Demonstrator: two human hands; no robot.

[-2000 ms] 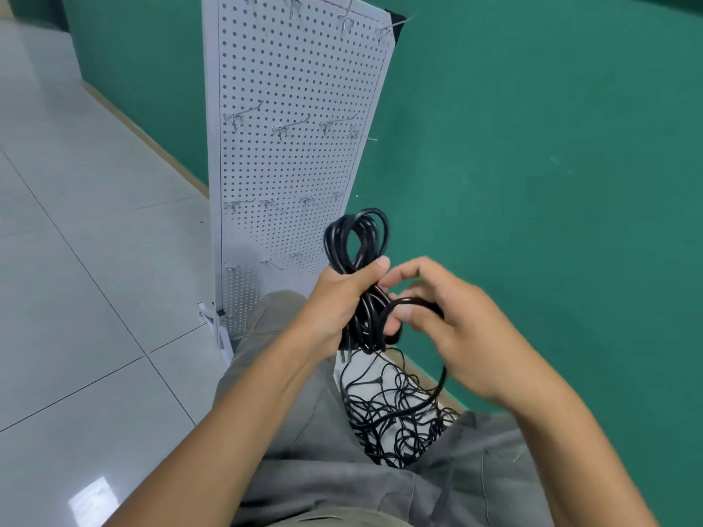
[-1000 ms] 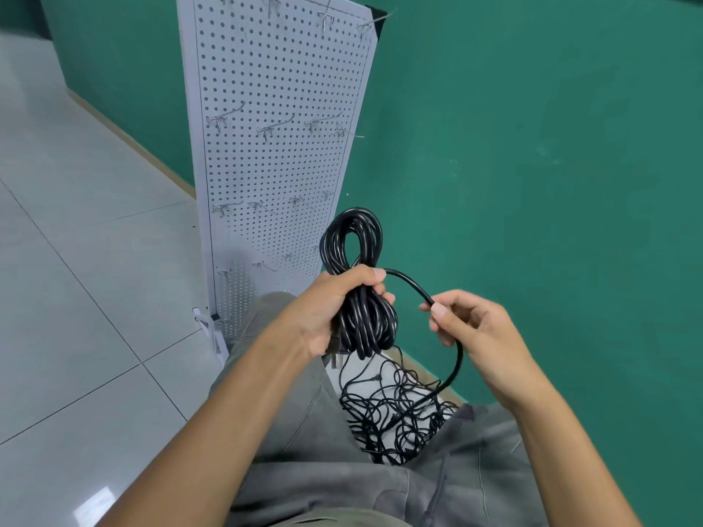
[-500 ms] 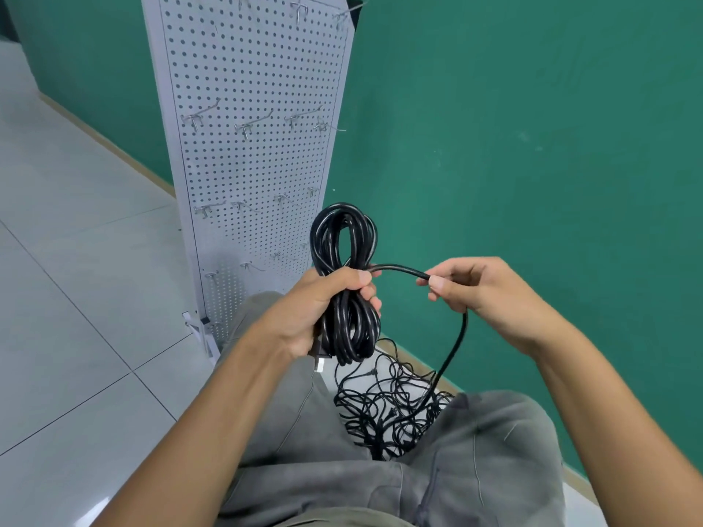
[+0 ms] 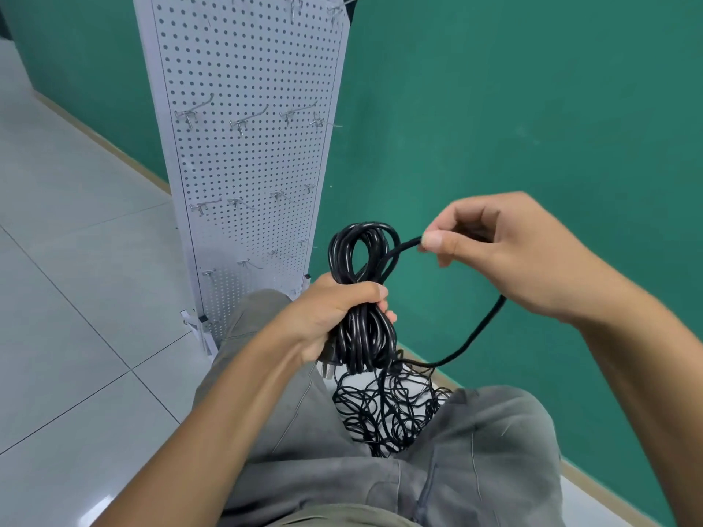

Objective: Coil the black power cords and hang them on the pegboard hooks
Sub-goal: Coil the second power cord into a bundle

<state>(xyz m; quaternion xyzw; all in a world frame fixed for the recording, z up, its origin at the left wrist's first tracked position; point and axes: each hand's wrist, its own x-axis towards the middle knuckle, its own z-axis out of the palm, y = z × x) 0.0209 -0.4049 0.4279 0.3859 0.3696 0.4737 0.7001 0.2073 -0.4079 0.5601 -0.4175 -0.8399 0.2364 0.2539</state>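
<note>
We see open air above our hands toward the pegboard (image 4: 247, 154), whose hooks (image 4: 243, 121) jut out; tangled cords (image 4: 392, 412) crowd the space below.

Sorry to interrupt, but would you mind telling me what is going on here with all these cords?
A seated person is coiling a black power cord. The left hand grips the coiled bundle, while the right hand pinches the loose strand leading off it. More tangled cords lie on the floor between the knees. The white pegboard stands ahead, and nothing hangs on its hooks.
</note>
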